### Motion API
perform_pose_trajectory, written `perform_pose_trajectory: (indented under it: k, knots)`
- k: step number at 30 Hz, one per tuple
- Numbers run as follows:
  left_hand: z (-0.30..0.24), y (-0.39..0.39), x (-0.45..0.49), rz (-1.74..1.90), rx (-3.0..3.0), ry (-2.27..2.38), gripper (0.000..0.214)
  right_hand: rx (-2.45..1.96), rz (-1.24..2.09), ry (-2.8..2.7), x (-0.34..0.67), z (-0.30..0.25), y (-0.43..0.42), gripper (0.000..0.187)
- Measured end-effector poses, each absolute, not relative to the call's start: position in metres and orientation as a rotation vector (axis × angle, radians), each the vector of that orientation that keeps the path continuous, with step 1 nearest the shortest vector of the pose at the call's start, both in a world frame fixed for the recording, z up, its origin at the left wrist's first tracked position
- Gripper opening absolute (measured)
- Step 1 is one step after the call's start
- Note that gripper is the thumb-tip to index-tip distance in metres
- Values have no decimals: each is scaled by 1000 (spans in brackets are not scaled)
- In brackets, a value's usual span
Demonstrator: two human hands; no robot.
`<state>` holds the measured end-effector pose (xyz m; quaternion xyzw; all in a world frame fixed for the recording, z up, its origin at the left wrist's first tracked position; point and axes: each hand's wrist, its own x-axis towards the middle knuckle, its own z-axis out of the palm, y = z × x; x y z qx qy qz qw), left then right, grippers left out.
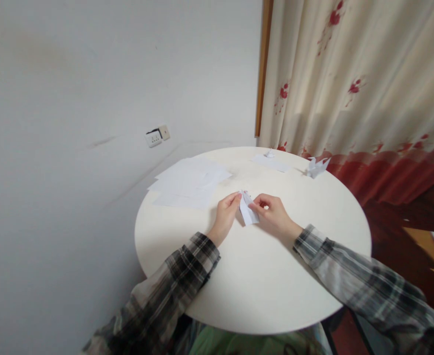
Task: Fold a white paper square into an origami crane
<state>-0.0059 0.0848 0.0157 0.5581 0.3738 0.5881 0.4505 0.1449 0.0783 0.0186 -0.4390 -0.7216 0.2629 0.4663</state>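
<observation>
A small folded piece of white paper point(247, 212) rests on the round white table point(261, 281), near its middle. My left hand point(226, 217) pinches the paper's upper left edge with closed fingers. My right hand point(273, 213) grips its right side, fingers curled onto it. Both forearms wear plaid sleeves and lie over the table's near half.
A loose stack of white sheets point(189, 182) lies at the table's far left. A single sheet with a small crumpled bit point(271, 160) sits at the far edge, and a folded paper crane point(316, 167) at far right. A wall stands left, a flowered curtain point(357, 84) right.
</observation>
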Motion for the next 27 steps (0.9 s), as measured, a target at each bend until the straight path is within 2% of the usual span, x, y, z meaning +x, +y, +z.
perform_pose_trajectory:
  k: [4,12,20,24,27]
  knots:
    - [19,83,-6,1421,1319,915,34,-1058,599,-1850,145,17,78,20]
    - [20,83,-6,1390,1261,860,43,-1058,856,-1666,142,14,78,23]
    - [23,81,-6,1344,1263,955,40,-1038,789,-1786,140,14,77,22]
    - [21,83,-4,1335,1281,897,38,-1067,774,-1708,141,14,78,24]
    - [16,85,-3,1199,1335,907,38,-1088,722,-1599,144,16,80,24]
